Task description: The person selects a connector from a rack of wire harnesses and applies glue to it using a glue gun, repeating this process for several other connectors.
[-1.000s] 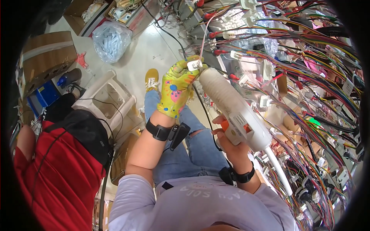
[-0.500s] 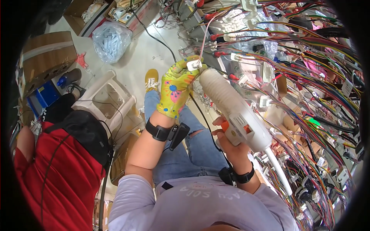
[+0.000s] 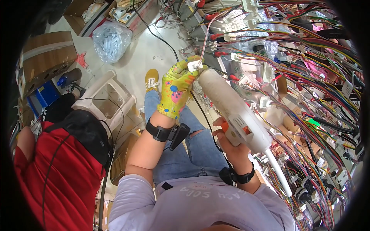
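The bare right hand (image 3: 233, 150), right of centre, curls around the handle of a white glue gun (image 3: 227, 98). Higher, the gloved left hand (image 3: 174, 86) pinches a white connector (image 3: 194, 66) just beside the gun's front; whether they touch cannot be told. A wrist slip could press hot plastic against the gloved fingers, or a tugged wire (image 3: 204, 41) could twist the connector loose. Coloured wire bundles (image 3: 304, 41) fill the right side, mostly hiding what lies beneath. Beyond, leftward, a plastic stool (image 3: 91, 91), clear bag (image 3: 111, 43) and carton (image 3: 50, 56) stand on pale floor (image 3: 150, 48).
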A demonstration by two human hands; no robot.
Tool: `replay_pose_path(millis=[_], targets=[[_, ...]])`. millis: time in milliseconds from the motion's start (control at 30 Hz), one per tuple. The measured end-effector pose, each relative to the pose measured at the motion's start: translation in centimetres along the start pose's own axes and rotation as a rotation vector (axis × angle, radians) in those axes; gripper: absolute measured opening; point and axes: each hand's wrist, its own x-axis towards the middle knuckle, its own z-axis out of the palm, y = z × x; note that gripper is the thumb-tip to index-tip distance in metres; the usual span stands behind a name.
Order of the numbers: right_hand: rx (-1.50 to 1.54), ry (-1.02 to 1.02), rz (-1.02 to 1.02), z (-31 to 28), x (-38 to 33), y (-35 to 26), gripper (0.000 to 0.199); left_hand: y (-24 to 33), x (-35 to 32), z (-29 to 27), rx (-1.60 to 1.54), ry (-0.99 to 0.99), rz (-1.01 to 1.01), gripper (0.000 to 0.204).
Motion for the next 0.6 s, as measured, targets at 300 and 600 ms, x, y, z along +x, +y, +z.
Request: replay_pose_path(millis=[300,600], targets=[[0.0,0.024,-0.01,-0.19,-0.2,0.3,0.05,-0.03,-0.29,-0.37,0.025,0.027,-0.041,0.032],[-0.051,0.02,0.0,-0.19,-0.13,0.16,0.05,0.35,-0.21,-0.09,-0.003,0.016,-0.041,0.03]])
